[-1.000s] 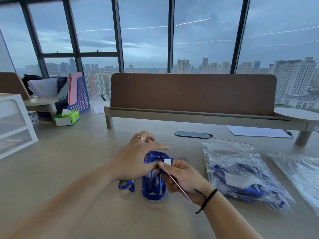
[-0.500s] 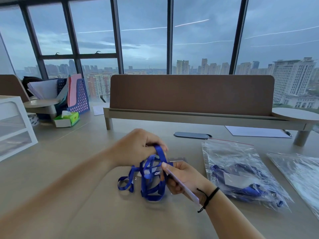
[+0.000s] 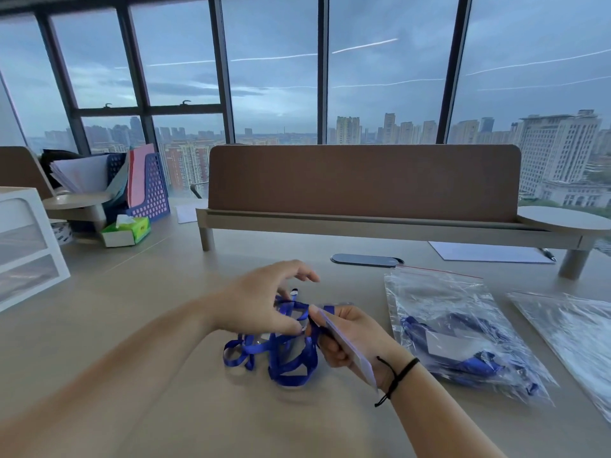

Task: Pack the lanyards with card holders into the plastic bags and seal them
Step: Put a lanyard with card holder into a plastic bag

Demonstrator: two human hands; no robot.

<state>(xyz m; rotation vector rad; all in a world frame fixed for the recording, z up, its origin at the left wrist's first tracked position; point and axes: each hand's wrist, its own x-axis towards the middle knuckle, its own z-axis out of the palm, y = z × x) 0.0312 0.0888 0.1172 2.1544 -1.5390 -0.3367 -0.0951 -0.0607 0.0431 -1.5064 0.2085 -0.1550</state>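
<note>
A blue lanyard (image 3: 284, 358) lies in loose loops on the desk in front of me. My left hand (image 3: 264, 305) pinches the strap near its top, with the other fingers spread. My right hand (image 3: 350, 338) grips the clear card holder (image 3: 347, 345), tilted edge-on, where the strap joins it. To the right lies a plastic bag (image 3: 439, 302) with a red seal strip and a blue lanyard with card holder (image 3: 463, 345) inside. Another plastic bag (image 3: 575, 338) lies at the far right.
A brown desk divider on a shelf (image 3: 363, 183) stands across the back. A dark oval cable cover (image 3: 365, 260) and a sheet of paper (image 3: 489, 252) lie below it. A white drawer unit (image 3: 26, 246), a tissue box (image 3: 127, 230) and a blue file rack (image 3: 148, 186) stand at left.
My left hand has shifted its grip on the strap and opened its upper fingers. The loops have spread out and dropped lower on the desk. My right hand keeps hold of the card holder.
</note>
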